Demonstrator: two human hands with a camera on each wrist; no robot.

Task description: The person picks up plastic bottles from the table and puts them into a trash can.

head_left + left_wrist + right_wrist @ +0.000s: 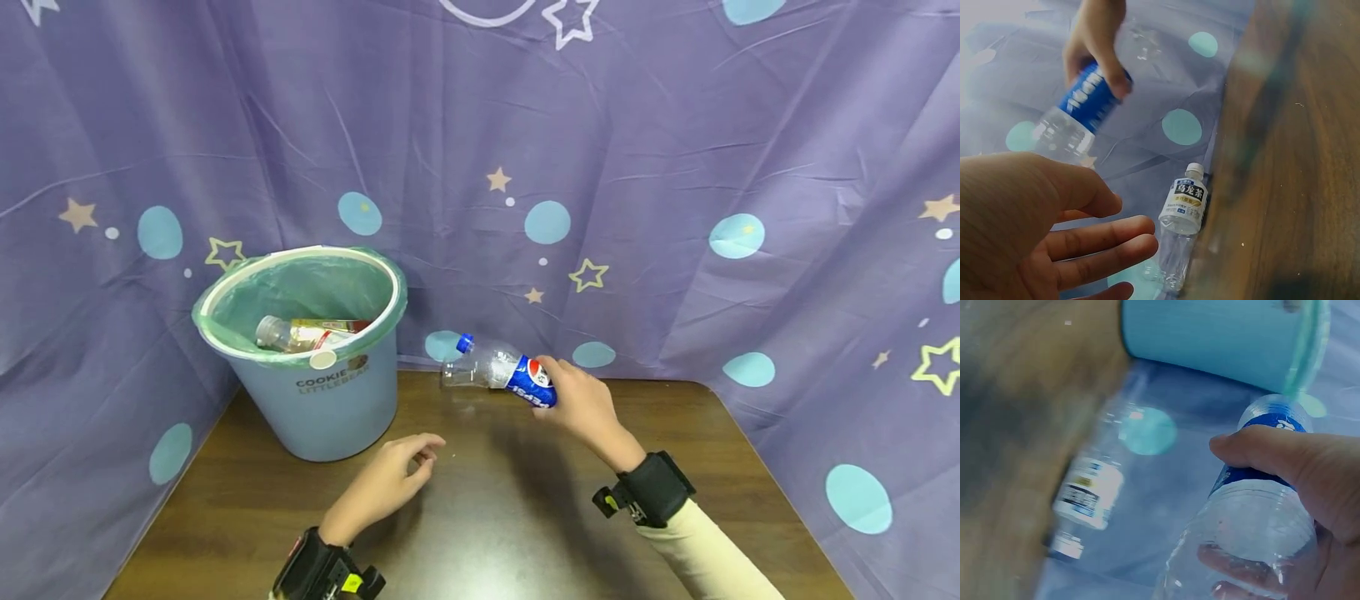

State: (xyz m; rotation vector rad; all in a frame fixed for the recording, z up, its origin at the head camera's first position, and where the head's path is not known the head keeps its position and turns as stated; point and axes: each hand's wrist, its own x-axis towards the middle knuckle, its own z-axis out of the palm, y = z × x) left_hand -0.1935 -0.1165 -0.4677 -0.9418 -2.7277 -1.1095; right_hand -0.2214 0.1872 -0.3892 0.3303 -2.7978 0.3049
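In the head view my right hand (577, 400) grips a clear Pepsi bottle (534, 382) by its blue label. The bottle is held above the table, its blue cap tilted up and to the left. Behind it an oolong tea bottle (1184, 200) with a white cap lies on its side along the table's back edge; the Pepsi bottle partly hides it in the head view. My left hand (390, 475) hovers over the table near the bucket (330, 417), fingers loosely bent and holding nothing. The right wrist view shows the thumb across the Pepsi label.
The blue-grey bucket has a green liner (322, 283) and stands at the table's back left. Inside lie a plastic bottle (273, 332) and a yellow and red package (337, 325). A purple patterned curtain (450, 167) hangs behind the brown table (480, 500).
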